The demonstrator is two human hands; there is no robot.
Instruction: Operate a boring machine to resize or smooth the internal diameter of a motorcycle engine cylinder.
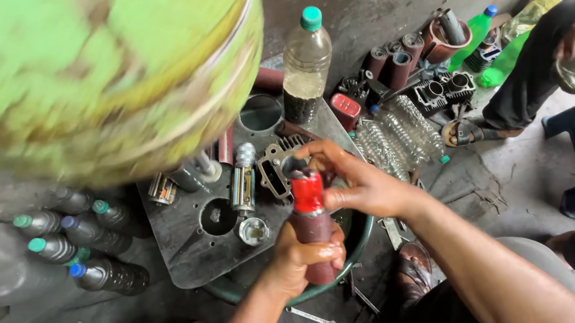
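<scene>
left hand (302, 256) clamped round the dark cylinder (314, 239), right hand (353, 181) pinching its red cap (306, 191), just in front of the tabletop (193, 247). looks stiff, oily, likely slippery; grip mid-body.

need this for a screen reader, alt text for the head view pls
The left hand grips a dark red cylinder upright while the right hand works at its red top, above a dark metal plate strewn with engine parts.
</scene>
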